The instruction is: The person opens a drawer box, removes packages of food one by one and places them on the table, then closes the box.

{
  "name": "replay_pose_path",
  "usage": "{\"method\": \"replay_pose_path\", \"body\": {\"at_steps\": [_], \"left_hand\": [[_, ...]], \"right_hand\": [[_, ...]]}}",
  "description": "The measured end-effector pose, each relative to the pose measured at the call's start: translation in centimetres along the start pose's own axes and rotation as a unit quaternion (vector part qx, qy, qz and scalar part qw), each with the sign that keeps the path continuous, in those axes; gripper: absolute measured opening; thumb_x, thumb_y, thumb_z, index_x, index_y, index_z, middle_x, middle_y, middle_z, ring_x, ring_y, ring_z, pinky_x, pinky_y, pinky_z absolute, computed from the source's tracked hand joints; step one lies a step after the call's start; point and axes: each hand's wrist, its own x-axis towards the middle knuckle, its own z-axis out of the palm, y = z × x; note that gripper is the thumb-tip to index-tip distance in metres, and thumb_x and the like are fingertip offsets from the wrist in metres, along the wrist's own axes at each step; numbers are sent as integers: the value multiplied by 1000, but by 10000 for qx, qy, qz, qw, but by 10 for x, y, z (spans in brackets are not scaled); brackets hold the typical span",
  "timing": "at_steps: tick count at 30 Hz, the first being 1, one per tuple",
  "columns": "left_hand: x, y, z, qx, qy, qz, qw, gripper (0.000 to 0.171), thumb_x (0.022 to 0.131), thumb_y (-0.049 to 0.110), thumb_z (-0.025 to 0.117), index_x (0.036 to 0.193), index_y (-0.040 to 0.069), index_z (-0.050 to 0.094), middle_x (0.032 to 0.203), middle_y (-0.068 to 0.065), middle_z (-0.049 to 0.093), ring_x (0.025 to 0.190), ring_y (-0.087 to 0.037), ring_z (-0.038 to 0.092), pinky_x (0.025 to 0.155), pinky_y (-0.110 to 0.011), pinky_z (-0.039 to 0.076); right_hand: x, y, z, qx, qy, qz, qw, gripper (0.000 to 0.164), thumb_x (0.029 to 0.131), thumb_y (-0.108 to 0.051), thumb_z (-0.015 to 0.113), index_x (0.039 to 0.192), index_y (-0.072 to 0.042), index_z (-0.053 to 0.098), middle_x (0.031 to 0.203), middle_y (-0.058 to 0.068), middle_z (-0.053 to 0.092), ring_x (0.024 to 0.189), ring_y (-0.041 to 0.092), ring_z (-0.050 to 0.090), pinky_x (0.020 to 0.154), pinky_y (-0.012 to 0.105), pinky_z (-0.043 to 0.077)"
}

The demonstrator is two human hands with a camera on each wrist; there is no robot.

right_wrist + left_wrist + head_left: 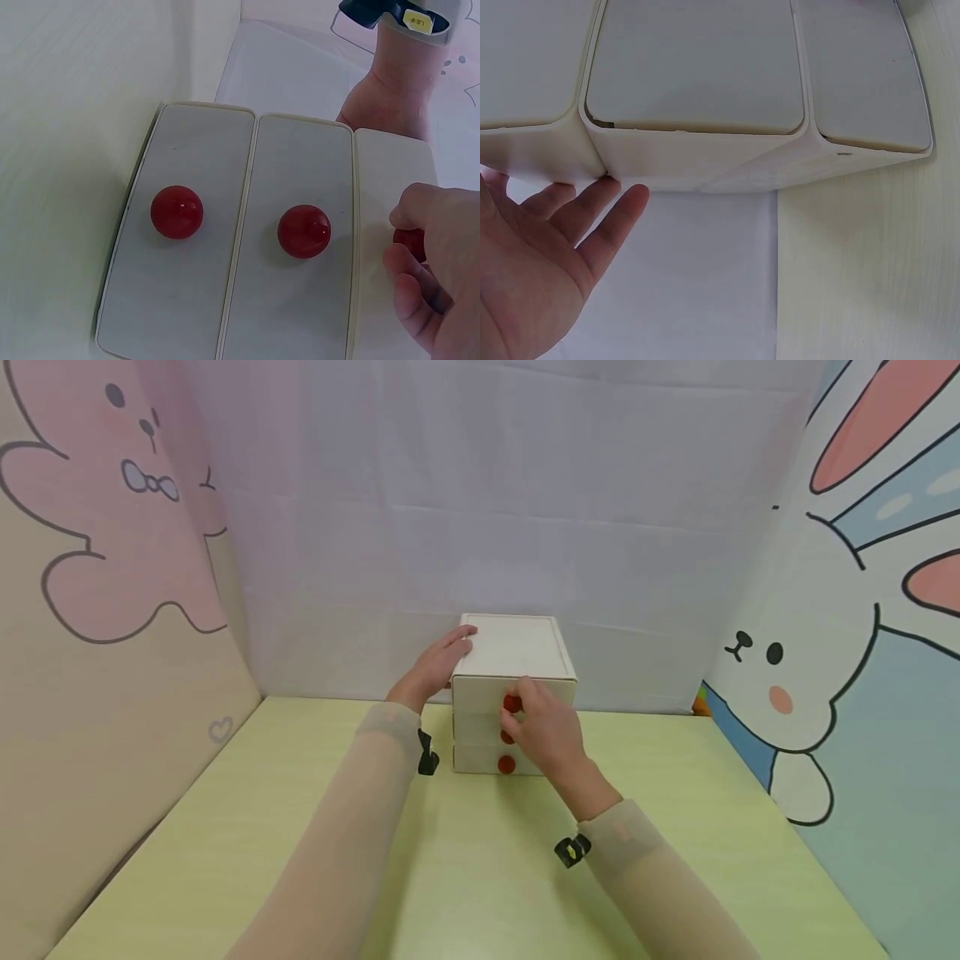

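Observation:
A small white drawer box (517, 647) with three stacked drawers stands on the table, each drawer front bearing a round red knob. My right hand (547, 731) pinches the top drawer's knob (409, 244) between thumb and fingers. Below it, the middle knob (304, 231) and the bottom knob (177, 212) show in the right wrist view. My left hand (438, 662) rests against the box's upper left side, fingertips over the top edge. Seen from the left wrist, its fingers (622, 221) are extended along the box wall. All three drawers look closed.
The pale yellow-green table (465, 877) carries the box near its back edge. A white cloth backdrop (487, 527) hangs close behind. Cartoon-printed panels stand at left and right, with a small orange item (701, 703) at the back right corner.

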Motion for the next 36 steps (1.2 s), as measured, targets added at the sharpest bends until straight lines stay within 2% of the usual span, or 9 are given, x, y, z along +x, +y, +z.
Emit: {"method": "replay_pose_path", "body": {"at_steps": [12, 19, 22, 25, 30, 36], "left_hand": [[0, 2, -1, 50, 28, 48, 10000, 53, 118, 43, 36, 169, 30, 42, 178, -8, 36, 154, -40, 47, 114, -68, 49], [-1, 2, -1, -86, -13, 36, 10000, 53, 118, 42, 37, 169, 29, 42, 176, -10, 39, 149, -39, 52, 113, -66, 51], [-1, 1, -1, -69, -19, 50, 10000, 54, 117, 42, 36, 169, 29, 42, 177, -8, 38, 152, -38, 49, 114, -65, 50], [-2, 0, -1, 8, -24, 131, 9999, 55, 117, 43, 36, 170, 29, 41, 179, -5, 35, 159, -36, 42, 119, -65, 46], [-3, -1, -2, 224, 5, 286, 9993, 55, 118, 42, 35, 170, 27, 41, 181, -3, 33, 166, -35, 32, 131, -63, 32], [-5, 0, -2, 339, 19, 335, 9989, 56, 118, 43, 34, 171, 26, 40, 182, -2, 31, 168, -34, 28, 134, -62, 25]], "right_hand": [[2, -2, -6, -110, -220, 189, 9995, 23, 99, -21, 81, 105, -12, 60, 92, 4, 70, 71, 20, 61, 53, 32, 49], [-3, -2, -4, -100, -199, 176, 9996, 22, 100, -21, 80, 106, -12, 60, 97, 4, 72, 71, 20, 64, 53, 31, 49], [-5, -2, -3, -67, -185, 159, 9997, 22, 100, -21, 79, 108, -12, 61, 98, 4, 73, 74, 20, 68, 53, 30, 50], [-7, -3, -4, -39, -184, 141, 9997, 22, 100, -21, 79, 110, -12, 63, 99, 4, 74, 78, 19, 70, 53, 30, 51], [-9, -6, -7, -16, -187, 109, 9998, 21, 100, -20, 79, 112, -11, 64, 98, 3, 74, 80, 18, 72, 54, 31, 53], [-11, -6, -8, -93, -181, 45, 9998, 22, 100, -21, 79, 113, -11, 65, 98, 3, 74, 80, 18, 72, 54, 30, 53]]}}
